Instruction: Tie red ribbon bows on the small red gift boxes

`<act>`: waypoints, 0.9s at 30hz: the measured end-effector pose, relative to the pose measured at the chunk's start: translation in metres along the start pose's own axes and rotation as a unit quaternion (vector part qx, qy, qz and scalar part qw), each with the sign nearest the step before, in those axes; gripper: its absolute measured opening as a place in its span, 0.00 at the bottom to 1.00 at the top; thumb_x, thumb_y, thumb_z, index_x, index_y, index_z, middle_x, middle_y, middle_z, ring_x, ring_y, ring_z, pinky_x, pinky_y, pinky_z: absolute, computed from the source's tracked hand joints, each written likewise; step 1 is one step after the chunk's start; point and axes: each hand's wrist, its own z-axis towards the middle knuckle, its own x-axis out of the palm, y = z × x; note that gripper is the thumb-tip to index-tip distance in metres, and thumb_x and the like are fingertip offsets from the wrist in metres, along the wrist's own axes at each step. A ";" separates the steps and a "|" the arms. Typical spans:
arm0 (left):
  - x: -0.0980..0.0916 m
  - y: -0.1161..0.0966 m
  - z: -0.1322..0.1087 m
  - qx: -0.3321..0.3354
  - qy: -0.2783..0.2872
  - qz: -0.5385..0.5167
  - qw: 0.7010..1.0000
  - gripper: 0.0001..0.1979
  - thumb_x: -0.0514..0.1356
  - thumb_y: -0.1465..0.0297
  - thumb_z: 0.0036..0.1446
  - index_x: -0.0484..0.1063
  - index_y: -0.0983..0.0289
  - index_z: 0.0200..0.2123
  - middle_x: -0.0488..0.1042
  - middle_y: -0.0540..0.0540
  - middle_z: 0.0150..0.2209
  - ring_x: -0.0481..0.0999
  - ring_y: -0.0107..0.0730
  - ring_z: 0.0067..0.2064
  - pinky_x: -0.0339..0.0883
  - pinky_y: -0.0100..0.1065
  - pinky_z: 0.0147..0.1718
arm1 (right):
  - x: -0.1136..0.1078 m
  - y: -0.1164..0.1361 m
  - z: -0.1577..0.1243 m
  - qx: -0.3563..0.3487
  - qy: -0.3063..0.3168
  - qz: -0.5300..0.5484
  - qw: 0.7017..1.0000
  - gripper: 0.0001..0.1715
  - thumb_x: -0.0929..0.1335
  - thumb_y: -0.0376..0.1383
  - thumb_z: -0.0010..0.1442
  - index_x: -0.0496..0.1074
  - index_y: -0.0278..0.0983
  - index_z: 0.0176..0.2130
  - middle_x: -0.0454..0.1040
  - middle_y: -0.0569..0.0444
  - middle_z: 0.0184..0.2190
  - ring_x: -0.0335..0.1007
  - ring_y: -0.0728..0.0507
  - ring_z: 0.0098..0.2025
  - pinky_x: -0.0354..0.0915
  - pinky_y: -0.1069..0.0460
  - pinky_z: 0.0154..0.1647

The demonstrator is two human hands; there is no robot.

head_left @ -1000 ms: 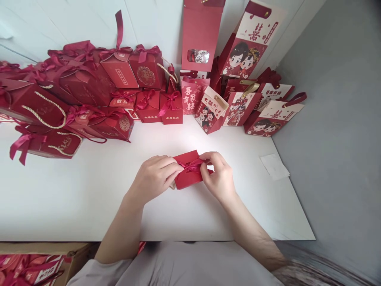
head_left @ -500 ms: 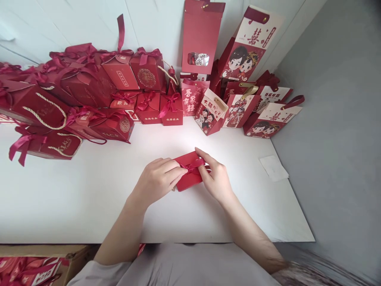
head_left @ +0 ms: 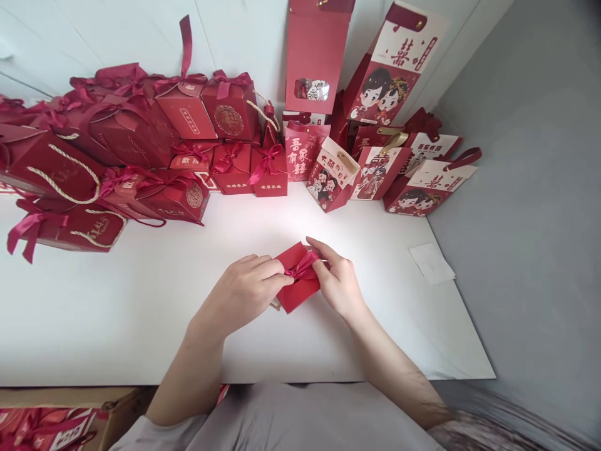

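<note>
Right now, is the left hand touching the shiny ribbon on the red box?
Touching. The head view shows the left hand pinching the ribbon where it crosses the red box.

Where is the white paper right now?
In the head view, the paper lies on the white table by its right edge, right of the right hand and near the grey wall.

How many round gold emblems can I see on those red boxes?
2. One emblem is on an upper box; the other emblem is on a lower box, down and to the left. More may be hidden on covered sides.
</note>
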 end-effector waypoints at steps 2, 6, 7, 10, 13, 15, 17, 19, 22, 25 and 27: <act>-0.002 0.001 0.000 -0.011 0.008 -0.027 1.000 0.11 0.57 0.79 0.62 0.78 0.61 0.40 0.77 0.51 0.34 0.75 0.31 0.34 0.67 0.35 0.34 | 0.000 0.001 0.000 0.001 0.002 -0.007 1.000 0.23 0.61 0.40 0.68 0.70 0.46 0.60 0.78 0.54 0.52 0.78 0.41 0.46 0.74 0.46 0.46; -0.013 0.004 -0.002 -0.030 0.017 -0.167 0.985 0.06 0.61 0.69 0.62 0.78 0.59 0.33 0.75 0.48 0.25 0.72 0.28 0.26 0.66 0.35 0.31 | -0.001 0.004 -0.001 0.001 0.004 -0.021 1.000 0.23 0.61 0.47 0.70 0.72 0.44 0.58 0.79 0.53 0.49 0.78 0.40 0.45 0.73 0.45 0.46; -0.016 0.005 -0.002 -0.030 0.013 -0.211 0.977 0.08 0.62 0.68 0.62 0.77 0.59 0.29 0.74 0.48 0.22 0.70 0.27 0.24 0.66 0.35 0.31 | -0.002 0.004 -0.001 0.000 0.004 -0.019 1.000 0.24 0.60 0.48 0.70 0.73 0.44 0.57 0.80 0.53 0.49 0.78 0.40 0.45 0.73 0.45 0.45; -0.020 0.008 -0.003 -0.054 -0.028 -0.271 0.961 0.13 0.61 0.70 0.61 0.71 0.61 0.23 0.72 0.47 0.20 0.68 0.25 0.22 0.64 0.33 0.27 | -0.003 0.005 -0.002 -0.004 0.006 -0.011 1.000 0.24 0.60 0.49 0.70 0.74 0.44 0.56 0.80 0.53 0.47 0.78 0.40 0.43 0.72 0.47 0.42; -0.015 0.009 -0.001 -0.123 -0.088 -0.230 0.961 0.08 0.62 0.73 0.60 0.71 0.62 0.27 0.73 0.49 0.24 0.70 0.27 0.27 0.65 0.32 0.28 | -0.003 0.005 -0.003 -0.008 0.012 -0.009 1.000 0.23 0.60 0.50 0.70 0.74 0.44 0.54 0.80 0.53 0.45 0.77 0.41 0.40 0.72 0.48 0.39; -0.010 0.010 0.001 -0.153 -0.096 -0.208 0.961 0.01 0.62 0.72 0.59 0.73 0.61 0.34 0.75 0.53 0.33 0.74 0.32 0.36 0.69 0.35 0.36 | -0.003 0.006 -0.003 -0.009 0.015 -0.006 1.000 0.23 0.60 0.50 0.70 0.74 0.44 0.54 0.80 0.54 0.44 0.77 0.42 0.39 0.71 0.49 0.38; -0.007 0.010 0.003 -0.168 -0.060 -0.199 0.964 0.07 0.62 0.71 0.59 0.73 0.60 0.41 0.75 0.56 0.44 0.74 0.38 0.47 0.71 0.40 0.47 | -0.003 0.007 -0.003 -0.010 0.015 -0.005 1.000 0.22 0.60 0.50 0.71 0.74 0.44 0.53 0.80 0.55 0.44 0.77 0.42 0.40 0.70 0.50 0.38; -0.006 0.009 0.005 -0.181 -0.002 -0.203 0.962 0.11 0.61 0.72 0.58 0.72 0.60 0.45 0.71 0.58 0.53 0.71 0.42 0.56 0.72 0.42 0.51 | -0.004 0.007 -0.003 -0.014 0.017 -0.007 1.000 0.22 0.60 0.50 0.71 0.74 0.44 0.52 0.80 0.55 0.44 0.77 0.42 0.41 0.70 0.50 0.40; -0.004 0.009 0.006 -0.214 0.052 -0.242 0.945 0.12 0.58 0.75 0.57 0.70 0.59 0.45 0.67 0.58 0.59 0.68 0.42 0.60 0.75 0.32 0.34 | -0.005 0.007 -0.003 -0.016 0.015 -0.013 1.000 0.23 0.59 0.51 0.71 0.73 0.44 0.53 0.80 0.54 0.44 0.77 0.42 0.39 0.69 0.49 0.40; 0.001 0.008 0.007 -0.242 0.038 -0.268 0.932 0.06 0.57 0.75 0.57 0.67 0.60 0.38 0.69 0.57 0.57 0.71 0.41 0.57 0.70 0.26 0.23 | -0.006 0.006 -0.003 -0.021 0.006 -0.030 0.999 0.24 0.58 0.51 0.71 0.73 0.44 0.53 0.80 0.54 0.43 0.76 0.43 0.37 0.69 0.49 0.38; 0.006 0.008 0.008 -0.242 -0.003 -0.250 0.938 0.04 0.57 0.75 0.57 0.66 0.61 0.35 0.72 0.56 0.53 0.73 0.40 0.55 0.74 0.31 0.31 | -0.006 0.006 -0.003 -0.029 0.001 -0.038 0.999 0.24 0.57 0.51 0.72 0.73 0.44 0.54 0.80 0.53 0.44 0.77 0.42 0.39 0.69 0.49 0.39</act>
